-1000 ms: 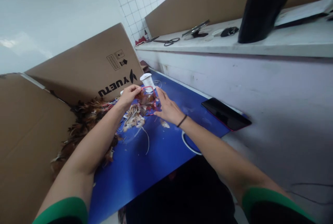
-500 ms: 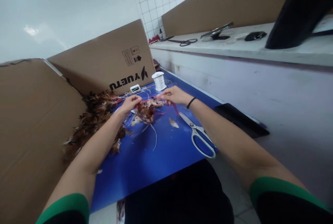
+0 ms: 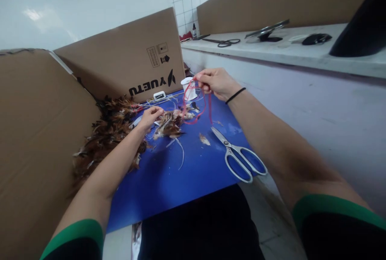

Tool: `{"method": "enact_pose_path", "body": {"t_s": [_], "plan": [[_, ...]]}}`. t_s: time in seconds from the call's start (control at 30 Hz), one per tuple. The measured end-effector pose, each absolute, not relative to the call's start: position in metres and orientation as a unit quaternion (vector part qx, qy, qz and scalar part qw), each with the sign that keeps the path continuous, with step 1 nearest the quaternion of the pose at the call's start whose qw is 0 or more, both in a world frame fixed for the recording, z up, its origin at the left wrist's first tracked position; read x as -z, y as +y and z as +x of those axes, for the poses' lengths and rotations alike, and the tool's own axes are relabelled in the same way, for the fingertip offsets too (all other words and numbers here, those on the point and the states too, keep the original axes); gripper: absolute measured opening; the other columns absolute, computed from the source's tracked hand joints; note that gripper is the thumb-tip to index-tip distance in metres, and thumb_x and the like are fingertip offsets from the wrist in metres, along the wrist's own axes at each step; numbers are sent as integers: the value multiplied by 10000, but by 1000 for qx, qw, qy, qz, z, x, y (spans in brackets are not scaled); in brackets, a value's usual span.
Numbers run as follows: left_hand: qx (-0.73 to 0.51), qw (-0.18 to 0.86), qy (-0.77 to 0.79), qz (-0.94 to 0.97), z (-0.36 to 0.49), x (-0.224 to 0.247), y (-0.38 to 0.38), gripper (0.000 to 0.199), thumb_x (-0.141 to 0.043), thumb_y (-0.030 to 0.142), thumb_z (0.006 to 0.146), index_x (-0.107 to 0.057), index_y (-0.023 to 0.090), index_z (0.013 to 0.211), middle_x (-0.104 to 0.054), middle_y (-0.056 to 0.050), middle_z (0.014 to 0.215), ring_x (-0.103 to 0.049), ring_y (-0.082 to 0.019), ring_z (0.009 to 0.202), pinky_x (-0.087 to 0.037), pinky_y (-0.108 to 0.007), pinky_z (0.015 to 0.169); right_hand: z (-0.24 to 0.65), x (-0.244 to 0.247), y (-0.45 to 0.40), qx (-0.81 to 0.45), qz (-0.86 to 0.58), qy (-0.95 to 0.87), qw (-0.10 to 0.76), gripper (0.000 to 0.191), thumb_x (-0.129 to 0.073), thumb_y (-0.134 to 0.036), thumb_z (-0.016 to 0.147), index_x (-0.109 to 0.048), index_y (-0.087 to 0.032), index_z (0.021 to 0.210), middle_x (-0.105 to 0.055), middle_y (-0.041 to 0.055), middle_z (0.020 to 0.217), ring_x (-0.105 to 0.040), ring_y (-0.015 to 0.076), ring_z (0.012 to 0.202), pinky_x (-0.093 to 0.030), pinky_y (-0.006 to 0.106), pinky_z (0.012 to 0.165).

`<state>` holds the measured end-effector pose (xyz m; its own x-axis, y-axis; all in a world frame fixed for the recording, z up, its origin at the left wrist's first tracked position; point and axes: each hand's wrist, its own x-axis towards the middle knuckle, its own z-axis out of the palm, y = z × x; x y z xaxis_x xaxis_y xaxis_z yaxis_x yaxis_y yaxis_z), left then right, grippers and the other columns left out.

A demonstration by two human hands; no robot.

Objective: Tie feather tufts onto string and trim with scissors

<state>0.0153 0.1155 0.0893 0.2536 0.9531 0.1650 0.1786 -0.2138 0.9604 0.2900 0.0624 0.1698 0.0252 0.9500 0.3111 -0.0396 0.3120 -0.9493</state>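
Observation:
My right hand [image 3: 217,82] is raised above the far side of the blue board [image 3: 169,175], its fingertips pinching a thin red ribbon [image 3: 193,122]. The ribbon hangs down in loose loops beside a white spool [image 3: 190,90]. My left hand [image 3: 151,116] is lower, its thumb and fingers closed together at the left edge of a small heap of brown and white feathers [image 3: 169,125]. What those fingers hold, if anything, is too small to make out. Silver scissors [image 3: 230,147] lie with their blades slightly apart below my right forearm.
Brown feather bunches [image 3: 111,139] pile up on the left against a cardboard box [image 3: 120,60]. A small white-framed object [image 3: 159,95] sits near the box. Along the right runs a white ledge [image 3: 241,48] bearing dark scissors [image 3: 224,43] and a black object [image 3: 316,39].
My right hand has moved up and away from my left, drawing the red ribbon off the feather heap. My left hand stays near the feathers. The view has shifted slightly.

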Motion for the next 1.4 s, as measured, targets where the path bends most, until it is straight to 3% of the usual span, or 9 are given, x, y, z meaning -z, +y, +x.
{"method": "enact_pose_path", "body": {"t_s": [0.23,0.37,0.5,0.7,0.9,1.0,1.1,1.2,1.4], "plan": [[-337,404,378,762,38,-76,108,277,-696,326,700,-649,147,906,-692,-51,903,-624,-161,832,-483,-318,818,299,-177,63,-398,-388,-558,616,167,-617,-260,858,-541,-155,752,-514,-47,550,-379,26,400,-284,171,371],[-326,266,421,803,43,-63,111,192,-555,175,756,-661,151,914,-692,-66,945,-632,-187,890,-477,-364,881,320,-180,79,-321,-428,-523,663,169,-568,-226,873,-511,-177,721,-514,-42,559,-388,39,417,-298,183,384],[-250,131,422,861,32,-41,108,257,-574,212,784,-664,171,1021,-671,-90,1078,-608,-232,1031,-455,-414,951,347,-181,100,-258,-469,-475,698,181,-556,-268,876,-489,-202,720,-515,-40,565,-390,61,427,-295,203,387],[-159,86,331,926,14,-9,88,339,-620,235,803,-624,184,1138,-612,-105,1224,-553,-240,1167,-437,-432,1012,370,-166,115,-188,-521,-444,704,212,-482,-384,906,-483,-248,743,-569,-21,641,-435,87,493,-356,217,410],[-183,47,312,931,0,1,65,249,-576,243,851,-648,193,1085,-607,-122,1199,-555,-241,1158,-453,-471,998,368,-129,121,-116,-647,-487,575,247,-317,-193,935,-561,-157,922,-657,80,901,-556,90,644,-476,253,613],[-206,45,302,930,-5,3,56,224,-557,235,866,-659,195,1061,-622,-121,1165,-573,-232,1127,-476,-464,968,362,-106,121,-143,-667,-552,480,51,-580,-166,816,-623,-140,803,-675,65,800,-604,133,735,-487,288,731],[-243,54,299,921,-7,6,53,212,-540,244,880,-673,190,1035,-644,-122,1117,-596,-224,1089,-497,-452,937,343,-89,107,-154,-686,-615,356,202,-770,-80,585,-664,-141,746,-694,84,814,-643,236,848,-482,377,817],[-282,62,304,908,-5,9,52,201,-535,250,885,-686,178,997,-663,-120,1079,-619,-220,1046,-511,-442,916,305,-78,82,-18,-678,-722,136,241,-670,-83,703,-689,-143,936,-637,186,1144,-626,313,1012,-479,424,833],[-318,78,306,894,1,10,47,176,-534,240,884,-693,187,940,-678,-100,1053,-625,-205,1015,-511,-405,908,225,-52,53,-157,-403,-888,158,558,-608,-1,678,-599,-215,1193,-649,68,1163,-628,182,958,-475,267,796]]}}
